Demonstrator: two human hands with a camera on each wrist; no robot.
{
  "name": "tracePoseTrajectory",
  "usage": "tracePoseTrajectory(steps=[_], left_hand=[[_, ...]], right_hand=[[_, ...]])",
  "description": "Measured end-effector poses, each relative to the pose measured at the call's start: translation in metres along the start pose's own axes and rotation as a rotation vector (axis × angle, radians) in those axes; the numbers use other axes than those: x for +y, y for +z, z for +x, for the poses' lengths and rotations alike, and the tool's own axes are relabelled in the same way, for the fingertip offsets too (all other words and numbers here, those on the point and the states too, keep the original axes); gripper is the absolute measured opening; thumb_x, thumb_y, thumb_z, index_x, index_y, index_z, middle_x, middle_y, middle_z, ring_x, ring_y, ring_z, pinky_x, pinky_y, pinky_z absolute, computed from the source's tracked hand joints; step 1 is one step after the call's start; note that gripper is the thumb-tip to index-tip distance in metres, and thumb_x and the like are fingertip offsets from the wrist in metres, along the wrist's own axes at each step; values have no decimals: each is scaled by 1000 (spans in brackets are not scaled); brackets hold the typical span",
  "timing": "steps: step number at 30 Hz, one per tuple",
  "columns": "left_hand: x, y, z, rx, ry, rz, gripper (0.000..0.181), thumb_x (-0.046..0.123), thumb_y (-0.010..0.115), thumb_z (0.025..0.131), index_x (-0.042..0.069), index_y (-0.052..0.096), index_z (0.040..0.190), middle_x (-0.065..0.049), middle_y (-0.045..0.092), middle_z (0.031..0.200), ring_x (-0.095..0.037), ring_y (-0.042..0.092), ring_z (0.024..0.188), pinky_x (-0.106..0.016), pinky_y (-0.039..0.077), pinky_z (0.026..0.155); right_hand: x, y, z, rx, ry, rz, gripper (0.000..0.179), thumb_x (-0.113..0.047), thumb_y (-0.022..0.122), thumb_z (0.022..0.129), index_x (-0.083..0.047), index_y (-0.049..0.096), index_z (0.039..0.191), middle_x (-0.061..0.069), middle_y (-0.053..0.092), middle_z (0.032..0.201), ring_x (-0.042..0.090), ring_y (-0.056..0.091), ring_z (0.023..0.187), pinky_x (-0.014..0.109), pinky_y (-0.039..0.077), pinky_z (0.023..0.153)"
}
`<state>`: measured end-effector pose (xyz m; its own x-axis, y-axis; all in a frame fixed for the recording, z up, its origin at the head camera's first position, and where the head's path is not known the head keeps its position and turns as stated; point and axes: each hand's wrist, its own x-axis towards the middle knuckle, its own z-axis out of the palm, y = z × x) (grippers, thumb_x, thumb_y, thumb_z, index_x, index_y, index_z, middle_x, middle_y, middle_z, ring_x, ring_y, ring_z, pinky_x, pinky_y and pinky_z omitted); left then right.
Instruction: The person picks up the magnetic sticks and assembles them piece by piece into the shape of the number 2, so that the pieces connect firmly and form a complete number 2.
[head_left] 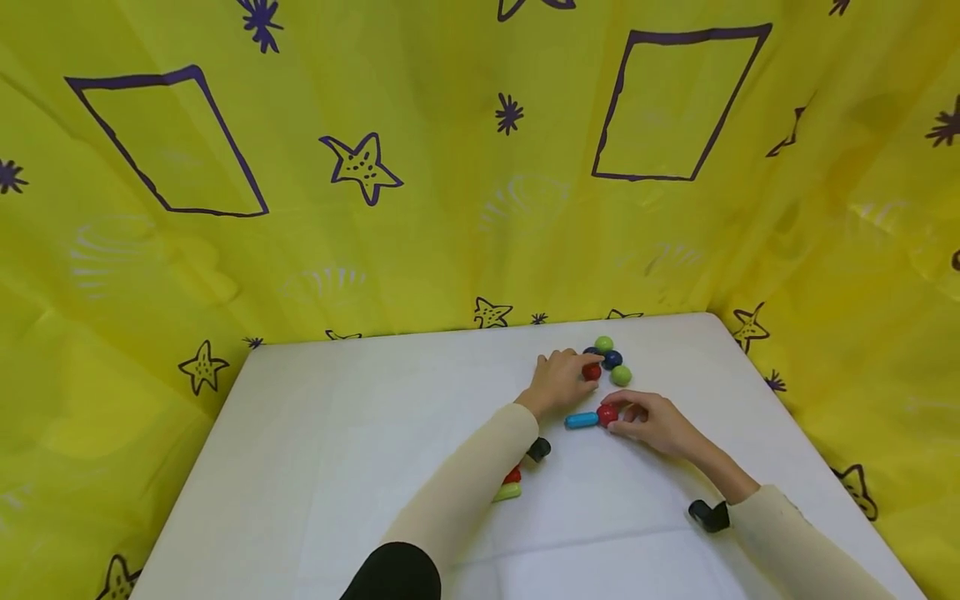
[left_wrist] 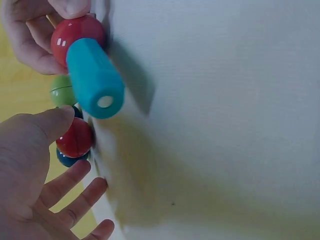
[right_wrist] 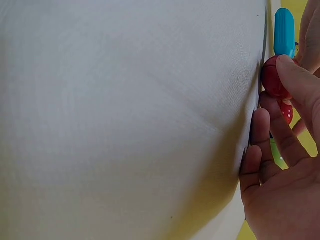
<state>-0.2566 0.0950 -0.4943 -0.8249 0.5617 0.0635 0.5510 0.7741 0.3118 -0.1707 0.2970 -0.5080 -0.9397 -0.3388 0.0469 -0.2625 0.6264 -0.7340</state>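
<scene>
Currently: right hand [head_left: 652, 422] on ball and rod, left hand [head_left: 561, 379] at the far cluster

Right hand: grasping. Thumb and forefinger pinch the end ball [head_left: 607, 415], red, joined to one end of the rod [head_left: 581, 420]. Rod is bright blue and points toward the left wrist; its free end shows a white dot [left_wrist: 104, 101] in the left wrist view. Piece sits over the right half of the table [head_left: 360, 425], on the near side of the cluster. Remaining fingers trail beside the end ball, holding nothing.

Left hand: thumb to the near side of the far ball [head_left: 592, 372], also red, forefinger reaching past it; other fingers spread. Cannot tell whether it pinches that ball or merely surrounds it.

Cluster: far ball, two green balls [head_left: 621, 376], two dark blue balls [head_left: 612, 360]. One blue is partly hidden behind the left hand. One green lies toward the back edge, the other nearer the right hand.

By the left forearm: a red piece [head_left: 512, 476] and a pale green piece [head_left: 507, 492], both partly covered by the sleeve [head_left: 468, 475].

Surroundings: white table cover, yellow curtain [head_left: 435, 242] behind, with dark stars and squares drawn on it.
</scene>
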Motion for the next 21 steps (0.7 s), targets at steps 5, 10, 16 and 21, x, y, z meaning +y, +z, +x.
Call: tracePoseTrajectory(steps=[5, 10, 16, 21], left_hand=[[-3, 2, 0, 13, 11, -2, 47, 42, 67, 99, 34, 59, 145, 2, 67, 114, -15, 56, 98, -46, 46, 96], [-4, 2, 0, 15, 26, -4, 44, 41, 67, 100, 33, 62, 143, 3, 67, 115, -14, 55, 96, -43, 46, 95], [-2, 1, -1, 16, 30, -4, 43, 40, 67, 100, 30, 63, 141, 2, 68, 114, -15, 53, 95, -39, 44, 91], [-1, 4, -1, 33, 28, 2, 40, 39, 67, 100, 28, 65, 138, 3, 69, 114, -15, 53, 96, -34, 42, 87]], right_hand=[[0, 0, 0, -9, 9, -2, 34, -17, 81, 90, -12, 71, 121, -1, 65, 92, 16, 57, 78, 25, 49, 70], [1, 0, -1, 16, -2, -3, 32, -17, 82, 89, -12, 72, 119, -2, 65, 90, 14, 57, 77, 24, 49, 69], [2, 2, -1, 31, -8, 9, 32, -17, 82, 89, -11, 72, 119, -1, 66, 93, 15, 57, 78, 25, 49, 70], [1, 4, -1, 35, 2, 0, 32, -17, 82, 88, -11, 72, 118, -3, 65, 90, 13, 58, 77, 25, 50, 70]])
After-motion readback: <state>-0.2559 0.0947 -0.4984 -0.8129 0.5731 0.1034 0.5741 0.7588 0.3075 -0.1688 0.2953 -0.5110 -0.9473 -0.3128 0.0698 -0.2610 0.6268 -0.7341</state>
